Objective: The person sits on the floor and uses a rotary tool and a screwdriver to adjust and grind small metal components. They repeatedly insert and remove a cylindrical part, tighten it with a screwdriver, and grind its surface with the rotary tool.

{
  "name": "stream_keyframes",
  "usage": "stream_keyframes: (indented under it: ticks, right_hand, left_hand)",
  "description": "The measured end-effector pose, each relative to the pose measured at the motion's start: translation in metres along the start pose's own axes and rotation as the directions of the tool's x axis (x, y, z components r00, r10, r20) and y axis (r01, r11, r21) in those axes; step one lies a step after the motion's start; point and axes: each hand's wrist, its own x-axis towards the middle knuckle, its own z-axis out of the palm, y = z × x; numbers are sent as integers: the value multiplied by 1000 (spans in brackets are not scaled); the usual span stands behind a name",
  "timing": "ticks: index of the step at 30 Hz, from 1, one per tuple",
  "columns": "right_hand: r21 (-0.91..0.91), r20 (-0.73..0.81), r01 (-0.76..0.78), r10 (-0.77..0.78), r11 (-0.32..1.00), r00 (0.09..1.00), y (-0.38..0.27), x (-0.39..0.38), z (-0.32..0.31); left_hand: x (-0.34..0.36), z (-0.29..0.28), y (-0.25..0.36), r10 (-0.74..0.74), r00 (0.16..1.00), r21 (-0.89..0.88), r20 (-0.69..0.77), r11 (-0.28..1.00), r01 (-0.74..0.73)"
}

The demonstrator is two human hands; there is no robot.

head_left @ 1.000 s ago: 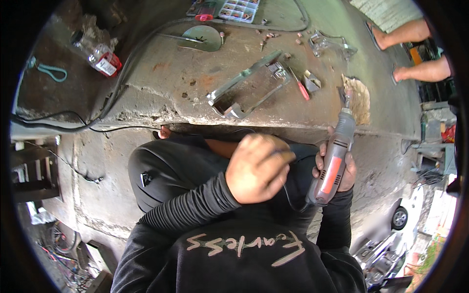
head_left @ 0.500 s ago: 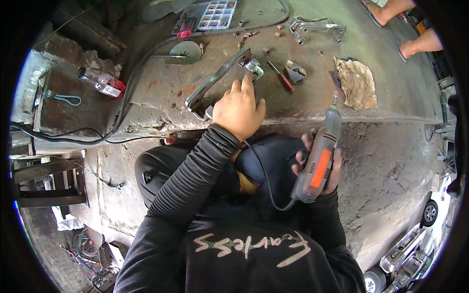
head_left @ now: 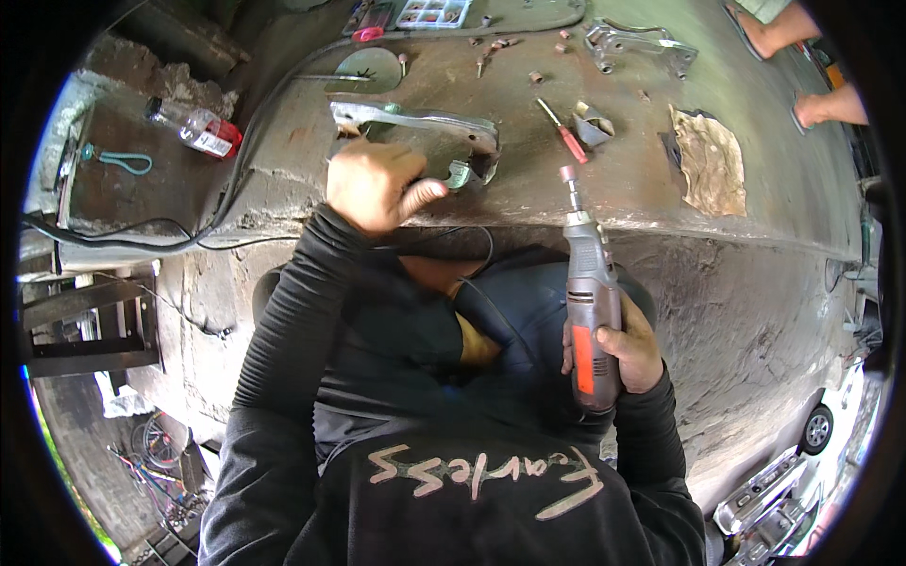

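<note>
My left hand point(head_left: 373, 187) is closed round the left end of a metal bracket point(head_left: 429, 123), its thumb stretched out to the right. This bracket has a long bar with two end lugs and lies roughly crosswise near the ledge's front edge. The fingers on its left end are partly hidden. In my right hand point(head_left: 637, 354) is a grey rotary grinder point(head_left: 590, 292) with an orange panel, held upright over my lap. A small pinkish abrasive tip point(head_left: 567, 174) sits at its far end, apart from the bracket.
A red-handled screwdriver point(head_left: 566, 137), folded grey sheet point(head_left: 592, 125) and stained cloth point(head_left: 708, 165) lie to the right. Farther back are a second bracket point(head_left: 637, 45), loose abrasive tips, a disc point(head_left: 370, 70) and a compartment box point(head_left: 434, 13). A bottle point(head_left: 198, 127) lies left. Another person's feet point(head_left: 779, 33) show far right.
The bracket has turned from slanting to nearly crosswise. My left hand has moved left to its left end and closed on it. The grinder has swung left and stands more upright.
</note>
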Motion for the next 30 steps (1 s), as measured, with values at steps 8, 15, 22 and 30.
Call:
stream_keyframes:
  ticks: [8,15,22,30]
  right_hand:
    - [-128,83,-217,229,968,970,5,18,26]
    - [-183,47,-251,263,951,964,-10,22,17]
    - [-483,-41,-221,230,847,972,-31,19,14]
    - [-854,-36,-102,137,510,990,-28,20,52]
  left_hand:
    - [-16,20,-1,-238,919,78,-315,958,275]
    - [-25,52,33,-688,407,-367,-601,690,623]
    - [-30,64,32,-796,475,-414,-375,602,683]
    - [-30,59,2,-739,615,-204,-275,670,714]
